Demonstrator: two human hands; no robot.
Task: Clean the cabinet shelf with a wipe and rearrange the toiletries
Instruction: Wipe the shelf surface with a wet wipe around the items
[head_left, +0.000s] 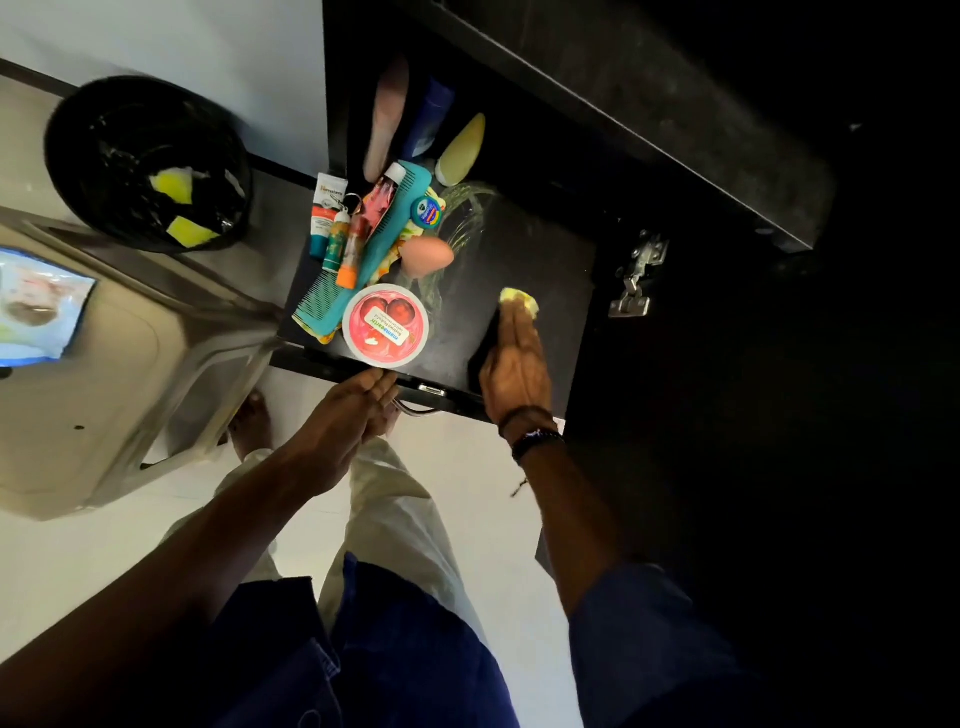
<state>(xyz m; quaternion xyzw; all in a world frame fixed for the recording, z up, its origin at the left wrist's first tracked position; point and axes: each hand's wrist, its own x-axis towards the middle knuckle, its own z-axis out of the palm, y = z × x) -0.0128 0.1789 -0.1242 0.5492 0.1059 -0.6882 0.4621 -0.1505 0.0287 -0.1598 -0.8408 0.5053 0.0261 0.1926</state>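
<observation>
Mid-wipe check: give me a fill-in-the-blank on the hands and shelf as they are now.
1. The right hand presses a ____ wipe onto the shelf.
2. The toiletries crowd the shelf's ____ side.
3. The left hand touches the shelf's ____ edge, beside the round jar.
4. The bin holding used wipes is ____.
Missing: yellow; left; front; black.

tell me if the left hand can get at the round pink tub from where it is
Probably yes. The left hand lies open at the front edge of the shelf, just below the round pink tub, with nothing between them. The right hand, pressing the wipe, is off to the side.
</observation>
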